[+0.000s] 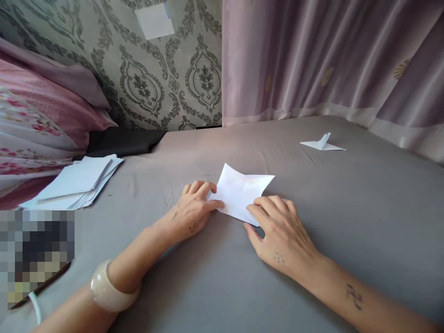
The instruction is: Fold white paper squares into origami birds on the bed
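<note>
A white sheet of paper (239, 192) with creases lies between my hands on the grey cloth surface, its far corners pointing up and away. My left hand (197, 203) pinches its left edge between thumb and fingers. Over the near right corner rests my right hand (275, 222), fingers curled on the paper and thumb just off the near edge. A small folded white paper figure (323, 142), with a raised point in the middle, sits apart at the far right.
A stack of white paper sheets (76, 180) lies on the left, near a black flat item (125, 141). A blurred-out device (40, 254) with a white cable is at the lower left. Purple curtains (294, 60) and a patterned wall (142, 78) border the back.
</note>
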Available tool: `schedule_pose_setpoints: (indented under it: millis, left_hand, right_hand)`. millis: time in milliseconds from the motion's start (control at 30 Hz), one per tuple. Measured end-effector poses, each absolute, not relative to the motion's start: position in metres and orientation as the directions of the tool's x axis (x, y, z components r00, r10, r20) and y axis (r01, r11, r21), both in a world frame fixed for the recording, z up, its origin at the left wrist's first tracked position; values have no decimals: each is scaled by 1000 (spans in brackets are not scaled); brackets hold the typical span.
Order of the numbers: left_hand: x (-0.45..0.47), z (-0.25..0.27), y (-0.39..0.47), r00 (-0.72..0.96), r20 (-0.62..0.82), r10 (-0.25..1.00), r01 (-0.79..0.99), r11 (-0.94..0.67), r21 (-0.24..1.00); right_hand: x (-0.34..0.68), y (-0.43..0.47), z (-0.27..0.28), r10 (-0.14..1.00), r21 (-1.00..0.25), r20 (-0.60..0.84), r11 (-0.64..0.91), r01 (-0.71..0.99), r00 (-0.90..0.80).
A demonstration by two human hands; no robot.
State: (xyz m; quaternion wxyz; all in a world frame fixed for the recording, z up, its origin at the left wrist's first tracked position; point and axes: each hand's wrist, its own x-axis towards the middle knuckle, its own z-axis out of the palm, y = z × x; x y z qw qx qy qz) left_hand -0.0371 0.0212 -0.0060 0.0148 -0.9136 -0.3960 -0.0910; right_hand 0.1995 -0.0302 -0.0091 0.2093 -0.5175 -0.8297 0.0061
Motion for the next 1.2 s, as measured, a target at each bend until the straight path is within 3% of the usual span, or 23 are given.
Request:
schedule_pose_setpoints:
  millis: [67,133,400,667,800,1000,1200]
  left_hand:
    - [-36,-3,10,676,134,724,734,-678,-35]
    - [-34,-1,-3,679,81,730,734,-678,-40]
    - [-17,0,-30,478,105,872,857,-489,162]
    - [-15,-6,-35,417,150,896,885,-438,157]
    - [-18,-3,-39,363,88,928,915,-372,153]
    - [-22,1,-38,348,42,937,916,-349,199]
    - [-34,-6,-25,253,98,963,881,-271,387]
  right_hand:
    - [198,-29,-8,868,-228,340,450,863,-363]
    - [196,-28,-6,866,-214,351,445,870,-357]
    - [186,-30,0,793,-6,428,483,876,-434]
    - [176,-11,12,788,93,150,590,802,-597]
    - [168,-3,17,777,132,39,619,774,-628]
    - [161,6,23,760,162,-14,643,749,-650]
    - [158,8,23,737,188,-14,665,722,-675]
